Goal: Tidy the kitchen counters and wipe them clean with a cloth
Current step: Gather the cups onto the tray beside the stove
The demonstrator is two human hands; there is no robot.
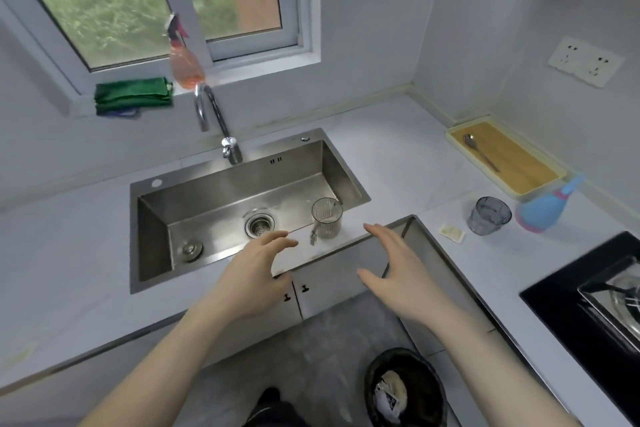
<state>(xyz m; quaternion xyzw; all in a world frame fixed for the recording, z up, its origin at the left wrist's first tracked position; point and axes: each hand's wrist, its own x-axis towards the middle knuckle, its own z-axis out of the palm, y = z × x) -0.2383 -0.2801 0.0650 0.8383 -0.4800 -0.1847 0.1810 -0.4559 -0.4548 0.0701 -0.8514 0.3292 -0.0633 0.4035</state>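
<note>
Pale marble-look counter [381, 156] wraps an L-shaped corner under a window. Nearest, a black bin [405, 388] sits on the floor. Above it, 2 bare hands hover over the counter's front edge — left hand [258, 274] and right hand [394, 270], fingers relaxed and spread, holding nothing. Just beyond stands a clear ribbed cup [327, 217] on the sink's [242, 191] front rim. Rightward sit a grey tumbler [488, 215], a blue spray bottle [543, 208] and a tray [450, 135] with 1 spoon [481, 152]. Farthest — a green cloth [133, 95] folded on the windowsill.
</note>
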